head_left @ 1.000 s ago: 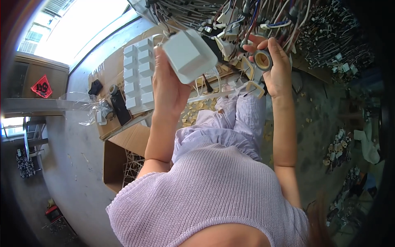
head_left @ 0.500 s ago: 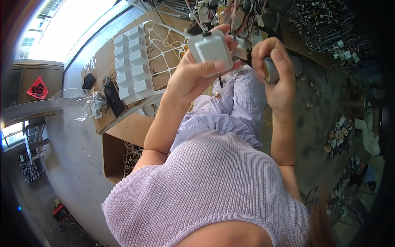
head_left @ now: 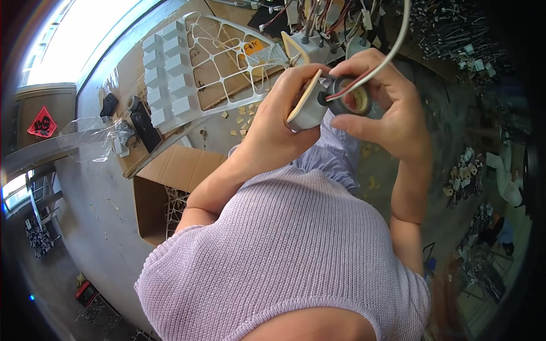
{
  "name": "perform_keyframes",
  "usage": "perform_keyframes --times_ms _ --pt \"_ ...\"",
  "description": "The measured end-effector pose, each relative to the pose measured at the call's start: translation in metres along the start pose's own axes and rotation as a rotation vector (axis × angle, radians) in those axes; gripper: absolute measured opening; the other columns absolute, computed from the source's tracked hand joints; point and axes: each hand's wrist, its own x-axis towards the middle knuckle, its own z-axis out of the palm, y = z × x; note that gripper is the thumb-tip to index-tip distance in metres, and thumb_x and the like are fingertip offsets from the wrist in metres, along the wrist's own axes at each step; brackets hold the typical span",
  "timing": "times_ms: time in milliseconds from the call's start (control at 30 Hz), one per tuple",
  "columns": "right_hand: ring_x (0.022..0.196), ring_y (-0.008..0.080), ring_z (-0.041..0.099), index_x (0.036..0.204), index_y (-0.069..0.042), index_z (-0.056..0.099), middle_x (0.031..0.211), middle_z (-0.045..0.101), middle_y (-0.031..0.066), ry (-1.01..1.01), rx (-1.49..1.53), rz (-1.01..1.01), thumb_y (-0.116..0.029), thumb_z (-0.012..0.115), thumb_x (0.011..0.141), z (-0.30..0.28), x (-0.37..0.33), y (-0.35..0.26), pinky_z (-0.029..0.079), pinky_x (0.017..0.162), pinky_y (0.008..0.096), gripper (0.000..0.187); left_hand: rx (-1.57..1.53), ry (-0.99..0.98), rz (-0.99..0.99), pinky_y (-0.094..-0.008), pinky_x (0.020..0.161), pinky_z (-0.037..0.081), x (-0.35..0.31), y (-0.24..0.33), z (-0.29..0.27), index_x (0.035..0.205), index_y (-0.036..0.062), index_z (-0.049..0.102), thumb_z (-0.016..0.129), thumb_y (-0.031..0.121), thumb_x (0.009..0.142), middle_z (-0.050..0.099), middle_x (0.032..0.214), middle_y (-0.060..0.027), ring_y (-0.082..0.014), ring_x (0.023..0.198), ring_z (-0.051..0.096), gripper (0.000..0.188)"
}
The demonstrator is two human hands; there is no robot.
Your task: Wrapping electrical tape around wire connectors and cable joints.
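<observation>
A grey box-shaped housing with a tan rim is gripped by my left hand, fingers and thumb wrapped around it. From a black grommet in its side come red and white wires, arching up past my right hand. My right hand holds a roll of dark grey tape with a yellowish core, close against the grommet and wires. Its thumb is below the roll and its fingers curl over the top. Whether a tape end is stuck to the wires cannot be made out.
A white lattice frame and rows of white blocks lie on a cardboard-covered table to the left. An open cardboard box stands below. Beyond my hands are more wired housings. Cable bundles lie at far right.
The housing has turned from flat face toward me to edge-on and moved slightly down and right. The tape roll now meets its wires, which have come up into view over my right hand.
</observation>
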Motion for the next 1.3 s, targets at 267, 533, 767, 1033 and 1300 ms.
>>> perform_keyframes --times_ms 267,533,767,1033,1300 --pt "0.093 0.0190 0.052 0.106 -0.003 0.065 0.102 0.051 0.0071 -0.322 -0.128 -0.226 -0.016 0.079 0.058 -0.027 0.013 0.001 0.042 0.084 0.0295 0.052 0.082 -0.102 -0.006 -0.0361 0.089 0.044 0.002 0.006 0.001 0.122 0.0044 0.048 0.063 -0.008 0.063 0.054 0.110 -0.0146 -0.0322 0.105 0.056 0.062" --pt "0.104 0.0167 0.055 0.128 0.007 0.052 0.114 0.057 0.0090 -0.037 0.034 0.144 -0.011 0.087 0.050 0.005 -0.006 -0.025 0.043 0.095 0.0289 0.087 0.321 0.230 0.216 -0.0390 0.079 0.047 0.016 -0.017 0.010 0.119 0.0034 0.048 0.067 0.000 0.068 0.051 0.102 -0.0173 -0.0374 0.092 0.055 0.054" --pt "0.102 0.0157 0.062 0.133 0.004 0.045 0.117 0.061 0.0161 -0.210 0.341 0.465 -0.023 0.068 0.083 -0.018 0.010 -0.036 0.048 0.083 0.0233 0.061 -0.773 -0.305 -0.488 -0.0330 0.074 0.056 0.013 -0.011 -0.004 0.111 -0.0037 0.059 0.064 0.001 0.062 0.064 0.096 -0.0123 -0.0223 0.085 0.066 0.050" --pt "0.103 0.0270 0.060 0.117 0.004 0.059 0.117 0.059 0.0190 -0.679 0.240 -0.336 -0.023 0.077 0.074 -0.026 0.052 0.030 0.047 0.092 0.0385 0.053 -1.717 -1.154 -0.710 -0.0433 0.063 0.056 0.011 -0.029 0.016 0.111 -0.0222 0.048 0.059 0.012 0.056 0.058 0.079 -0.0280 -0.0379 0.071 0.065 0.065" --pt "0.109 0.0282 0.054 0.091 -0.004 0.068 0.115 0.054 0.0160 -0.752 0.011 -0.446 -0.003 0.073 0.074 -0.033 0.066 0.021 0.046 0.091 0.0399 0.017 -1.846 -1.232 -0.746 -0.0382 0.055 0.052 0.015 -0.031 0.017 0.109 -0.0216 0.048 0.059 0.013 0.056 0.056 0.074 -0.0254 -0.0325 0.062 0.061 0.064"
